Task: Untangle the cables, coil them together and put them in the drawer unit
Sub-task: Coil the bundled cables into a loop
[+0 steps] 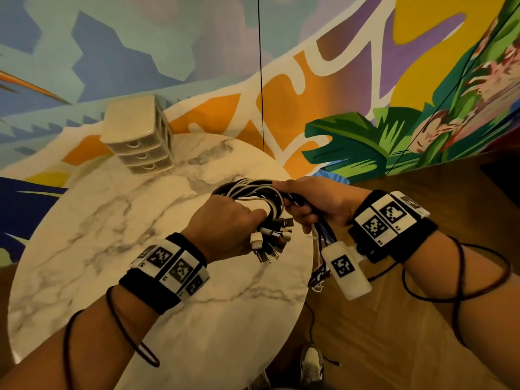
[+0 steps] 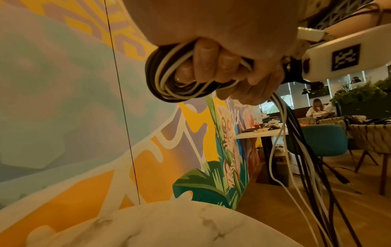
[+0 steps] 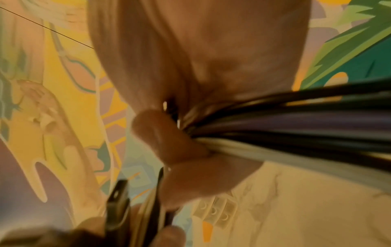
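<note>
Gripping cables [image 1: 254, 197]: both hands' fingers [image 2: 206, 55] curled round coil; drawer unit [image 1: 140, 136] closed, contents hidden.

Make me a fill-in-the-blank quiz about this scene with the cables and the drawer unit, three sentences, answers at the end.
1. The cables are held by ____ hands, the left hand and the right hand.
2. The drawer unit stands on the marble ____.
3. All three of its drawers are ____.

Answers: both; table; closed
</note>
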Tool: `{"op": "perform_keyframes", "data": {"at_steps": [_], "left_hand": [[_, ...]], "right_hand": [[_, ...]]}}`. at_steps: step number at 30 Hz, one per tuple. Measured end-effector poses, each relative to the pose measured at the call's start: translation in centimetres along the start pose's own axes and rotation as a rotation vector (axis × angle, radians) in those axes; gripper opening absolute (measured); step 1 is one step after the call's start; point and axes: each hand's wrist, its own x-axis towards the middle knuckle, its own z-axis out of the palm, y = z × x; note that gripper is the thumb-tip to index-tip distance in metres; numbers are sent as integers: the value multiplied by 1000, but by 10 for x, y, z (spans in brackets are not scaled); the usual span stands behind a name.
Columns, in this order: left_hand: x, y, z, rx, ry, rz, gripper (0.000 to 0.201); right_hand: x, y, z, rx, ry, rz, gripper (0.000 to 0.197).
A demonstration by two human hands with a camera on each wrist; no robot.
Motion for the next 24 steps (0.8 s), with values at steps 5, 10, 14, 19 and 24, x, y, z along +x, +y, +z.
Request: {"op": "perform_keyframes", "data": {"at_steps": [5, 10, 14, 19, 24], "left_hand": [[-1, -4, 0, 48, 25, -203, 28], [-2, 2, 1, -30, 172, -385, 21], [-3, 6, 4, -126, 295, -457, 27], [1, 7, 6, -331, 444, -539, 30], [6, 10, 9, -452, 565, -576, 33]], "right_hand": [[-7, -5, 13, -65, 35, -128, 47], [-8, -15, 24, -134, 86, -231, 43], [-8, -16, 22, -134, 72, -262, 38], [-8, -16, 26, -199, 99, -349, 57], [-10, 0, 24, -107, 115, -456, 39]]}}
